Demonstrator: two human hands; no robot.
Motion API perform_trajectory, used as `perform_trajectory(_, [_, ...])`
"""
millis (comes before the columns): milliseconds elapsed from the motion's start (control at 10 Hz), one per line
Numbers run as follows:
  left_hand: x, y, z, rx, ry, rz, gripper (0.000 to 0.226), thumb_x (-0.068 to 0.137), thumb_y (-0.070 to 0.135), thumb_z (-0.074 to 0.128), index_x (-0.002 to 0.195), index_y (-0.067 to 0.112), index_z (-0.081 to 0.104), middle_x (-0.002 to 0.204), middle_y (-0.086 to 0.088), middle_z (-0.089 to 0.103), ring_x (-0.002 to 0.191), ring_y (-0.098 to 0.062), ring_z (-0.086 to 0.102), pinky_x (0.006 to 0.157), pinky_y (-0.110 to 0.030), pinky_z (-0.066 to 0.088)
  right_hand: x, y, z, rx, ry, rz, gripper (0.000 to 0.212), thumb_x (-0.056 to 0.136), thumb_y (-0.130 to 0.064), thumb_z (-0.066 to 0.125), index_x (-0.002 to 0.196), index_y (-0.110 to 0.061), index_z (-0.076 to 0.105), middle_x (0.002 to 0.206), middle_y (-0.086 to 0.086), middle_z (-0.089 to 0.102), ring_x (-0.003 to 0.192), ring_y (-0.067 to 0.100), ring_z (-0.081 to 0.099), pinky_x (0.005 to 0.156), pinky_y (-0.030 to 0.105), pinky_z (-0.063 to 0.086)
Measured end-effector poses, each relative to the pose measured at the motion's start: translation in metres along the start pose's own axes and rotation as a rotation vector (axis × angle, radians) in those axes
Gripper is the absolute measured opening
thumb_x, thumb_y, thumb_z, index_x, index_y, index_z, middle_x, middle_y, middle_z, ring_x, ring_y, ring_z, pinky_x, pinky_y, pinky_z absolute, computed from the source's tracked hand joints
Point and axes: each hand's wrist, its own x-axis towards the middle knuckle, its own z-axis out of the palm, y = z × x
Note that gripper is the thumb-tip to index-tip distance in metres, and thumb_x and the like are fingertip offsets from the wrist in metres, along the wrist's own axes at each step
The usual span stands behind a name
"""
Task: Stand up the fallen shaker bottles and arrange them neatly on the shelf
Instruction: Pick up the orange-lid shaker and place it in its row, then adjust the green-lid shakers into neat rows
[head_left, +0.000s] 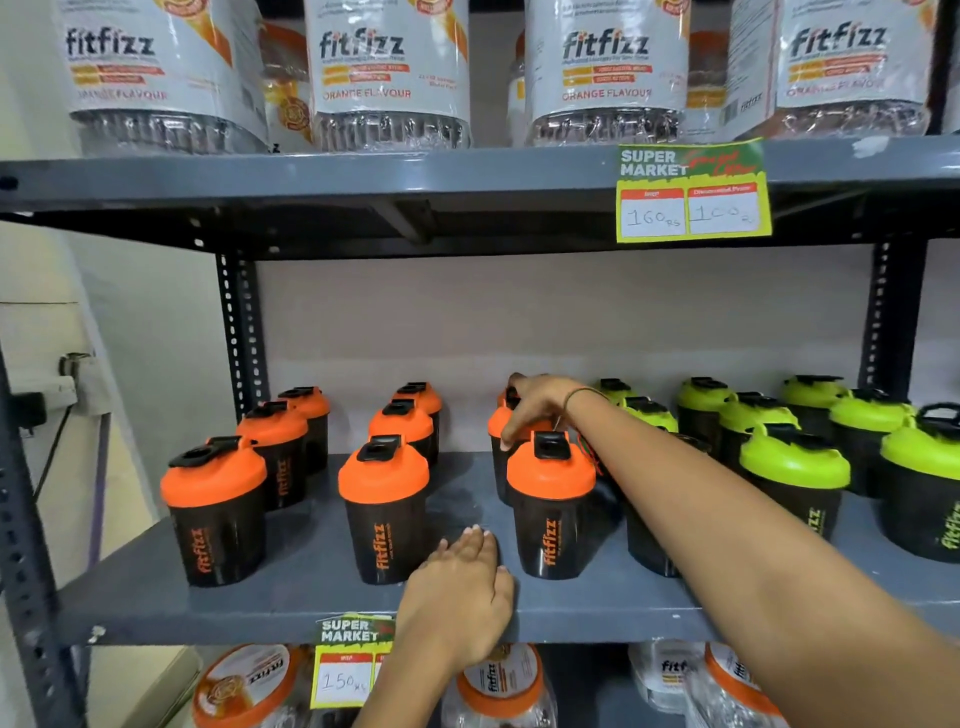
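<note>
Shelf (291, 597) held upright orange-lidded shaker bottles (383, 512) in rows. Right hand (537, 408) curled its fingers over a rear bottle's lid (498, 420). Left hand (460, 592) lay flat, fingers together, on the shelf's front edge.

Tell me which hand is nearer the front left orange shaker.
Left. The left hand lies flat on the shelf, two bottles over from that front left orange shaker; the right hand reaches deeper, farther right.

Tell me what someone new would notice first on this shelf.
Probably the colour split on the middle shelf: orange-lidded shakers upright in columns on the left, green-lidded shakers on the right. Next, the right hand reaching over an orange lid at the back, while the left hand rests flat on the shelf's front.
</note>
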Motion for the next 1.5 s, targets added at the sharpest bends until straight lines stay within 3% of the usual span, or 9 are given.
perform_trajectory(400, [-0.002,0.002,-0.003,-0.004,-0.002,-0.001,0.059,0.096,0.041,0.021,0.149,0.016,0.029,0.158,-0.004,0.027,0.145,-0.015,0.025,0.118,-0.031,0.015,-0.013,0.014,-0.008,0.116,-0.002,0.04,0.107,0.073,-0.043,0.085,0.155,-0.013,0.022,0.155,0.013,0.039,0.133,0.034,0.048,0.086,0.04,0.05])
perform_trajectory(500, [-0.004,0.003,-0.005,-0.029,0.001,-0.014,0.059,0.096,0.041,0.023,0.149,0.016,0.031,0.158,-0.004,0.028,0.144,-0.016,0.027,0.117,-0.03,0.016,-0.034,0.024,-0.025,0.28,0.152,-0.028,0.106,0.076,-0.048,0.081,0.158,-0.017,0.021,0.16,0.012,0.032,0.143,0.032,0.038,0.11,0.038,0.039])
perform_trajectory(700, [-0.001,0.003,-0.018,-0.353,-0.113,-0.162,0.063,0.083,0.051,0.035,0.143,0.033,0.036,0.155,0.004,0.036,0.142,-0.026,0.03,0.11,-0.042,0.028,-0.124,0.082,-0.039,0.716,0.923,-0.107,0.052,0.084,-0.05,0.071,0.126,-0.021,0.063,0.115,0.0,0.068,0.11,0.019,0.065,0.09,0.022,0.046])
perform_trajectory(800, [0.002,0.002,-0.027,-0.71,-0.224,-0.185,0.101,0.061,0.068,0.061,0.149,0.037,0.023,0.155,0.005,0.034,0.141,-0.023,0.032,0.112,-0.045,0.031,-0.166,0.11,0.004,0.887,1.04,-0.097,0.067,0.077,-0.064,0.065,0.131,-0.026,0.057,0.13,-0.005,0.062,0.119,0.011,0.059,0.099,0.026,0.045])
perform_trajectory(900, [0.008,0.017,-0.031,-0.944,-0.2,-0.177,0.129,0.042,0.067,0.084,0.149,0.029,0.023,0.15,0.0,0.043,0.132,-0.018,0.045,0.112,-0.045,0.036,-0.179,0.126,0.067,0.858,0.885,-0.021,0.101,0.07,-0.071,0.069,0.152,-0.025,0.033,0.156,0.0,0.039,0.139,0.014,0.041,0.114,0.038,0.036])
perform_trajectory(1100, [0.02,0.029,-0.022,-0.9,-0.093,-0.269,0.093,0.039,0.064,0.085,0.119,0.037,0.045,0.123,0.01,0.06,0.111,-0.012,0.056,0.093,-0.034,0.044,-0.165,0.136,0.128,0.873,0.631,0.082,0.13,0.055,-0.066,0.078,0.159,-0.024,0.013,0.156,-0.001,0.041,0.139,0.018,0.044,0.113,0.042,0.039])
perform_trajectory(1300, [0.018,0.028,-0.018,-0.895,-0.023,-0.234,0.063,0.043,0.063,0.082,0.095,0.044,0.05,0.104,0.018,0.063,0.1,-0.006,0.06,0.09,-0.035,0.048,-0.15,0.143,0.129,0.95,0.517,0.065,0.104,0.063,-0.04,0.088,0.146,-0.036,0.027,0.122,-0.009,0.058,0.106,0.01,0.058,0.082,0.022,0.045])
perform_trajectory(1400, [0.016,0.028,-0.016,-0.869,0.002,-0.211,0.065,0.043,0.068,0.08,0.095,0.045,0.05,0.098,0.023,0.063,0.096,-0.001,0.06,0.082,-0.03,0.047,-0.152,0.14,0.133,0.945,0.58,0.079,0.083,0.056,-0.047,0.089,0.125,-0.037,0.042,0.113,-0.013,0.064,0.089,-0.011,0.06,0.067,0.006,0.045])
perform_trajectory(1500, [0.014,0.028,-0.016,-0.837,0.039,-0.205,0.066,0.041,0.072,0.079,0.094,0.045,0.05,0.091,0.025,0.062,0.089,0.006,0.058,0.072,-0.024,0.044,-0.154,0.139,0.134,0.857,0.669,0.114,0.087,0.048,-0.064,0.087,0.118,-0.037,0.042,0.109,-0.013,0.058,0.095,0.005,0.056,0.079,0.024,0.046])
